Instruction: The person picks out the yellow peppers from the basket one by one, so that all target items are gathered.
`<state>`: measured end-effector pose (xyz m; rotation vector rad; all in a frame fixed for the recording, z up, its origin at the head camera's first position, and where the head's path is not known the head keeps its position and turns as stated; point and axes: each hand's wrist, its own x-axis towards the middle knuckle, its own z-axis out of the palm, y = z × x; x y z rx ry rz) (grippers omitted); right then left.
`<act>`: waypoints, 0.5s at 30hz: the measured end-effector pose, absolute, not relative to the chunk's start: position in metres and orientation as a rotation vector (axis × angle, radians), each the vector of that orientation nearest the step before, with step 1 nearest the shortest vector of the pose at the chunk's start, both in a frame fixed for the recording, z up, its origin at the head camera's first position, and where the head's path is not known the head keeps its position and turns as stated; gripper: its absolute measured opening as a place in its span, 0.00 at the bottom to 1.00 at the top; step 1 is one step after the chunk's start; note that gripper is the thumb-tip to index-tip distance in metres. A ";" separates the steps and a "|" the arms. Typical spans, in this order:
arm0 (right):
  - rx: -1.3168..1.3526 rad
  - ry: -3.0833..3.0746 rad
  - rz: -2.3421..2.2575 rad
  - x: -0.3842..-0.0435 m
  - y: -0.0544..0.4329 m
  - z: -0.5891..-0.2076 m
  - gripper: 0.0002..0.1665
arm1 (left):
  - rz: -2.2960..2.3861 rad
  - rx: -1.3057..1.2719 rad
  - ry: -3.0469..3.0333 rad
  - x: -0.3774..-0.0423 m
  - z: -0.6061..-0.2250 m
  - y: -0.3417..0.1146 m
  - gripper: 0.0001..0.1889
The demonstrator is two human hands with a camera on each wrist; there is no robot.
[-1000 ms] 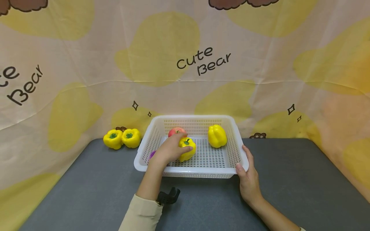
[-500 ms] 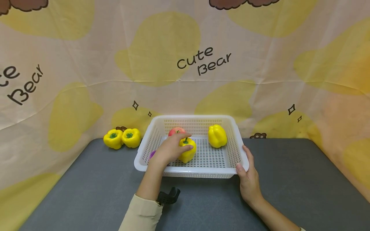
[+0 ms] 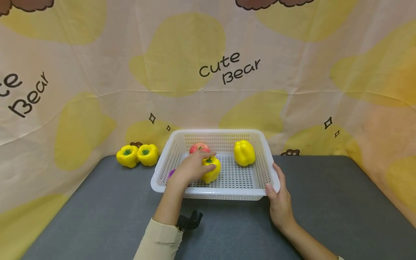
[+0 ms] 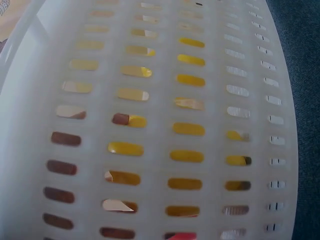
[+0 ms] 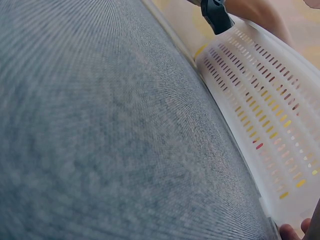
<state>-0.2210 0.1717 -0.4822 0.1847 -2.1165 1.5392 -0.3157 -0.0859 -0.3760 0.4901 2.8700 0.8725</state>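
My left hand (image 3: 192, 167) reaches over the front rim into a white perforated basket (image 3: 224, 195) and holds a yellow bell pepper (image 3: 212, 175), its thumb across the near side. The pepper's green stem points up. Just behind that hand sits a red apple (image 3: 199, 147). A small purple thing (image 3: 171, 173) shows at the left, mostly hidden by the wrist. Another yellow bell pepper (image 3: 244, 153) lies at the basket's right. My right hand (image 3: 280, 204) grips the basket's front right corner, thumb on the rim. In the left wrist view the basket wall (image 4: 155, 165) hides the left hand.
Two yellow bell peppers (image 3: 127, 156) stand side by side on the grey table (image 3: 227, 231), left of the basket. A patterned cloth (image 3: 182, 54) hangs behind the table. A black strap mount (image 3: 190, 221) sits on the left wrist.
The held bell pepper has tipped and shifted slightly toward the front of the basket within my left hand's grip. The right hand and the basket have stayed in place.
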 end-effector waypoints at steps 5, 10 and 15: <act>0.188 -2.117 1.542 -0.222 0.172 -0.482 0.38 | 0.836 0.523 2.868 -0.316 -0.375 -0.085 0.28; 0.181 -2.120 1.537 -0.221 0.172 -0.482 0.38 | 0.818 0.529 2.879 -0.315 -0.376 -0.084 0.28; 0.180 -2.130 1.523 -0.220 0.172 -0.482 0.38 | 0.825 0.530 2.891 -0.315 -0.376 -0.084 0.27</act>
